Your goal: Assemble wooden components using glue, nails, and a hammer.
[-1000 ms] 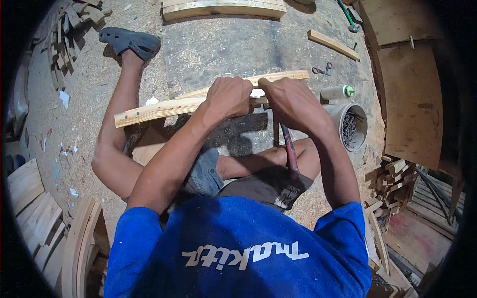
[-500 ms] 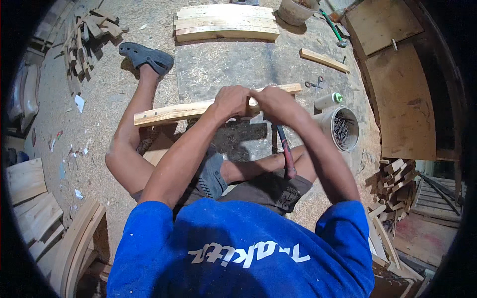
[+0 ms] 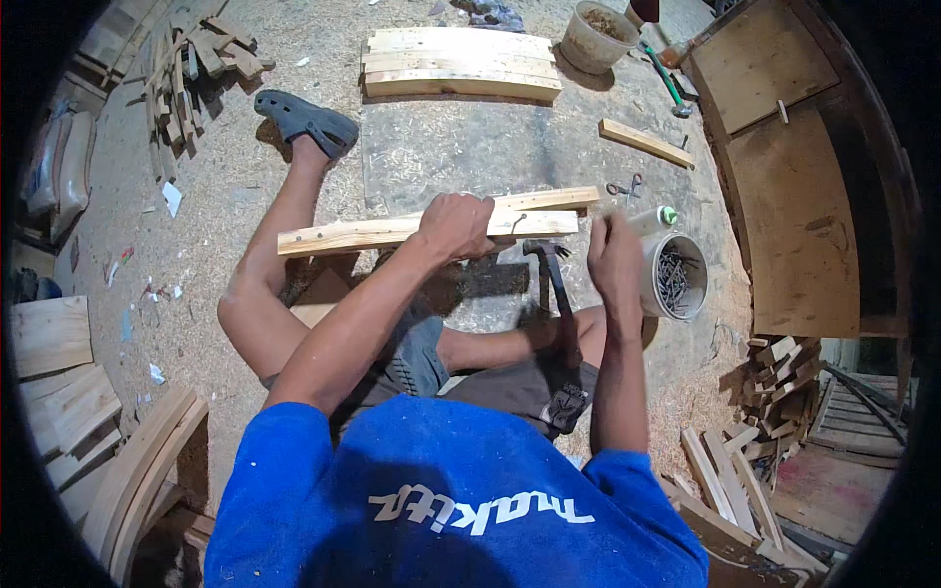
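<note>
The floor (image 3: 240, 186) is strewn with wood shavings; plywood panels (image 3: 792, 211) stand at right. A pale bucket (image 3: 698, 284) at right contains nails (image 3: 673, 278); a far tub (image 3: 580, 53) contains brownish material. The left hand (image 3: 457, 227) is closed around a wooden strip (image 3: 368, 232) at center. The right hand (image 3: 615, 260) is curled beside the bucket; its contents, if any, cannot be determined.

Light is whitening planks (image 3: 461, 61) beyond the gripping left hand (image 3: 456, 225). Below it, shadow is darkening the blue shirt (image 3: 446, 451).
</note>
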The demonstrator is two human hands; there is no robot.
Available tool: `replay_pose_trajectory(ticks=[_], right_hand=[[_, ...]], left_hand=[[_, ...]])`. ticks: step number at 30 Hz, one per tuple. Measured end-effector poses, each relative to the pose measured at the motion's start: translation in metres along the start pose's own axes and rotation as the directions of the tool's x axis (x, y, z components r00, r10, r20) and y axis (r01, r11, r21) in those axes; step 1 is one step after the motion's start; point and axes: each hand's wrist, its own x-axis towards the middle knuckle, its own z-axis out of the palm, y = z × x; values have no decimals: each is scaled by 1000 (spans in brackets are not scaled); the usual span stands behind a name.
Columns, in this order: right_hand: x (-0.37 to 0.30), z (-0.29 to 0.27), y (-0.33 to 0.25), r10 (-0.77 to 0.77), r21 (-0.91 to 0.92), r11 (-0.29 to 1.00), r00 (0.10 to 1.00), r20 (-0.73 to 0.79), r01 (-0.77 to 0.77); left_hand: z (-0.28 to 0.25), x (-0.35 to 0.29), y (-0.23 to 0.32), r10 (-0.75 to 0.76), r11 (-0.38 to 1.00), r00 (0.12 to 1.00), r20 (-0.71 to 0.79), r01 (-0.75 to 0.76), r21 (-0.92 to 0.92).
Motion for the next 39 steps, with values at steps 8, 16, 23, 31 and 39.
replay_pose_trajectory(ticks=[8, 16, 23, 31, 39], right_hand=[[-94, 54, 75, 234, -36, 967, 825, 515, -252], [-88, -96, 3, -181, 241, 954, 983, -1, 176], [-92, -100, -60, -169, 773, 425, 881, -442, 470], [-82, -75, -48, -77, 122, 991, 982, 174, 57], [-77, -98, -65, -316, 569, 655, 865, -391, 497]], left_hand=[[-5, 2, -1, 2, 998, 998, 61, -6, 67], [-2, 2, 5, -57, 994, 998, 4, 56, 89], [3, 2, 2, -44, 995, 999, -14, 45, 89], [3, 3, 1, -43, 998, 999, -4, 43, 48], [8, 0, 1, -27, 997, 999, -42, 30, 65]])
